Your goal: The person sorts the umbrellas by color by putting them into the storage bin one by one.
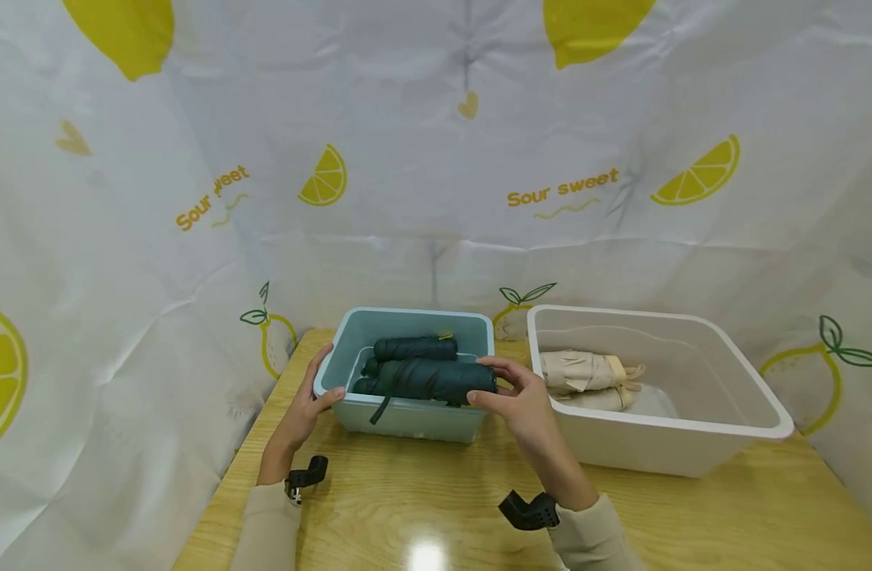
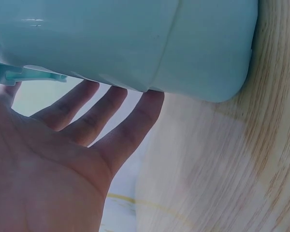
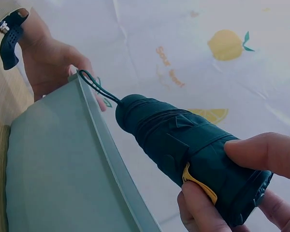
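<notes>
My right hand (image 1: 523,406) grips one end of a dark green folded umbrella (image 1: 436,381), held above the front part of a light blue bin (image 1: 411,419). In the right wrist view, thumb and fingers pinch the umbrella (image 3: 183,137); its cord loop hangs toward the bin's rim. The left hand (image 1: 304,414) holds the bin by its left front corner, with the thumb at the rim. Its fingers (image 2: 130,125) touch the bin's outer wall in the left wrist view. Another dark green folded umbrella (image 1: 414,348) lies inside the bin, with more dark green partly hidden under the held one.
To the right stands a larger white bin (image 1: 664,448) with cream folded umbrellas (image 1: 582,371) at its left end. Both bins rest on a wooden table (image 1: 379,507). A lemon-printed curtain (image 1: 407,159) hangs behind and at the sides.
</notes>
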A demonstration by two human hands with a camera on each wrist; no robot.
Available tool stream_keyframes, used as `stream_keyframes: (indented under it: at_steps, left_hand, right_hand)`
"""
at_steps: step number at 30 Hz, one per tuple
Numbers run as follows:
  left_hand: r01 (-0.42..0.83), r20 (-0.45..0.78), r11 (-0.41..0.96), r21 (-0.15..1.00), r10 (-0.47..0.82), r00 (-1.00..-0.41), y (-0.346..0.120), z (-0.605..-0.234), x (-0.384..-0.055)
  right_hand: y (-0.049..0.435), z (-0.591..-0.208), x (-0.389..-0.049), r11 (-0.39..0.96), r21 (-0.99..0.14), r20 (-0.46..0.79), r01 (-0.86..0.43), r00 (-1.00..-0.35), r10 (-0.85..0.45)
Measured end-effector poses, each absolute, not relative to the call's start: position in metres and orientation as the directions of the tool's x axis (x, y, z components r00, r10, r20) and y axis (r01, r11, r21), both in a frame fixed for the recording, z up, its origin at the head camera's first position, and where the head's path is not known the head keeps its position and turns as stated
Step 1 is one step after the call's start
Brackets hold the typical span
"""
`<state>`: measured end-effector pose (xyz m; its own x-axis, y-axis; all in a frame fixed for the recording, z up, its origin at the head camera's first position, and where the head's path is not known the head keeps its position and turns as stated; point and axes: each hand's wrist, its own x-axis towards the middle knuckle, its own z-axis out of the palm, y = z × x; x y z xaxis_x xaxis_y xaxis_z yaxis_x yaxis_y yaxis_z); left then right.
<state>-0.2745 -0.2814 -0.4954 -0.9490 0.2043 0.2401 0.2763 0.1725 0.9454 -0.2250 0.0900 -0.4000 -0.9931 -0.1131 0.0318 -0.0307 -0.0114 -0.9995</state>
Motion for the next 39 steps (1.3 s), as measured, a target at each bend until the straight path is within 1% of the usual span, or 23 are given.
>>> stream_keyframes:
  at_steps: [10,17,26,34,39]
  left_hand:
    - [0.270,0.235,0.173,0.947,0.200,-0.951,-0.281,-0.492,-0.274]
    - [0.273,0.237,0.168,0.947,0.207,-0.949,-0.282,-0.496,-0.275]
    - [0.266,0.231,0.182,0.947,0.193,-0.954,-0.283,-0.497,-0.274]
    - [0.270,0.234,0.184,0.945,0.195,-0.953,-0.283,-0.497,-0.274]
    - [0.279,0.242,0.178,0.944,0.203,-0.949,-0.281,-0.496,-0.274]
  right_hand:
    - [0.077,-0.391,-0.255,0.043,-0.999,0.024,-0.032,-0.987,-0.160]
    - [0.064,-0.387,-0.275,-0.017,-1.000,-0.020,0.024,-0.983,-0.184]
    - [0.050,-0.386,-0.295,-0.036,-0.998,-0.050,0.059,-0.976,-0.210]
    - [0.037,-0.385,-0.307,0.009,-0.997,-0.072,0.072,-0.970,-0.233]
    - [0.030,-0.383,-0.314,0.017,-0.994,-0.107,0.106,-0.963,-0.247]
